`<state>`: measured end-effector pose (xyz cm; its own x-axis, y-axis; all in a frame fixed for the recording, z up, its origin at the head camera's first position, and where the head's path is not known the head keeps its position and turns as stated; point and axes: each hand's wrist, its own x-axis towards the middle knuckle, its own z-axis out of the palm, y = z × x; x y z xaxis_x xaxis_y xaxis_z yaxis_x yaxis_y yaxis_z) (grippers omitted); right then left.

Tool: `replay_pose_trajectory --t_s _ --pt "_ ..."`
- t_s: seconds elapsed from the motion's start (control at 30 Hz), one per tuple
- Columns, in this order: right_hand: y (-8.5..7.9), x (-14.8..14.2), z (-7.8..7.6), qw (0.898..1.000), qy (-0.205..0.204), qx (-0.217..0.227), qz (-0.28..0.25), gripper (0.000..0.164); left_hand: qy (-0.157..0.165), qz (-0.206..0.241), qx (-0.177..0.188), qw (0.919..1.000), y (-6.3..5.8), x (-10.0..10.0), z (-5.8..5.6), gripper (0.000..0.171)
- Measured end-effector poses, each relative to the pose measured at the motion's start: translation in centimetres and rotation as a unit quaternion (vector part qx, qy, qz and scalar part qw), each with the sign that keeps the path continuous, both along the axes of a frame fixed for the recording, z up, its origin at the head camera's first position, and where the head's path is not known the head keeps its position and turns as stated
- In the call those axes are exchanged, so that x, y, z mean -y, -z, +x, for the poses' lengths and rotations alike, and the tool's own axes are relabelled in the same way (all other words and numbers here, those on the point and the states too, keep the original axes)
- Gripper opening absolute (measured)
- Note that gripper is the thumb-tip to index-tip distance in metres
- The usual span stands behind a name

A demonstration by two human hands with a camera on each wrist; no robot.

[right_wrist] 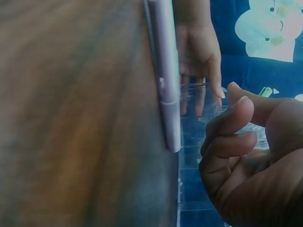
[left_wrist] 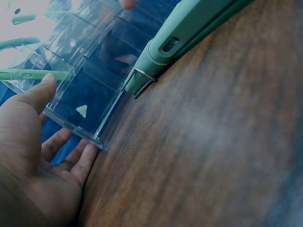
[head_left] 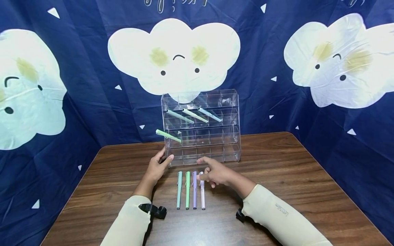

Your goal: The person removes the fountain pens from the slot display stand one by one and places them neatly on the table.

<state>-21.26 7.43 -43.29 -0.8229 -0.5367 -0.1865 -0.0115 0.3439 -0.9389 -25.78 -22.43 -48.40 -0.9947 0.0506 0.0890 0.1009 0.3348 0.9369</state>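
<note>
A clear tiered rack (head_left: 203, 136) stands on the table, with my left hand (head_left: 158, 167) holding its lower left side. In the left wrist view the thumb (left_wrist: 45, 90) lies by the front edge and the fingers (left_wrist: 78, 161) are along the outer side near the bottom corner. My right hand (head_left: 215, 172) holds nothing; its index finger points toward the rack's lowest tier and the other fingers curl. Below it, a pale lilac pen (head_left: 202, 196) is partly covered at the clip end. Beside that lie a purple pen (head_left: 195, 193), a green pen (head_left: 187, 193) and a teal pen (head_left: 179, 193).
Higher in the rack lean a blue-green pen (head_left: 180, 116), a pale green pen (head_left: 195, 115) and a blue pen (head_left: 210, 114). A light green pen (head_left: 168, 136) sticks out at the left, one tier lower. A dark blue cloud-print cloth (head_left: 261, 112) hangs behind the wooden table (head_left: 277, 164).
</note>
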Motion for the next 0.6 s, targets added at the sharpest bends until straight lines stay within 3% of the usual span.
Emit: replay_pose_trajectory --t_s 0.3,0.43,0.6 --pt "-2.3 1.2 -0.5 1.0 -0.014 -0.024 -0.005 0.061 0.003 0.005 0.005 1.0 -0.2 0.1 0.3 0.075" --pt "-3.5 1.9 -0.9 0.998 -0.012 -0.062 -0.014 0.055 0.0 0.003 0.002 1.0 -0.1 0.0 0.3 0.075" --pt "-4.7 2.8 -1.9 0.994 0.008 -0.1 -0.034 0.06 -0.006 -0.002 -0.01 0.9999 -0.1 -0.1 0.3 0.074"
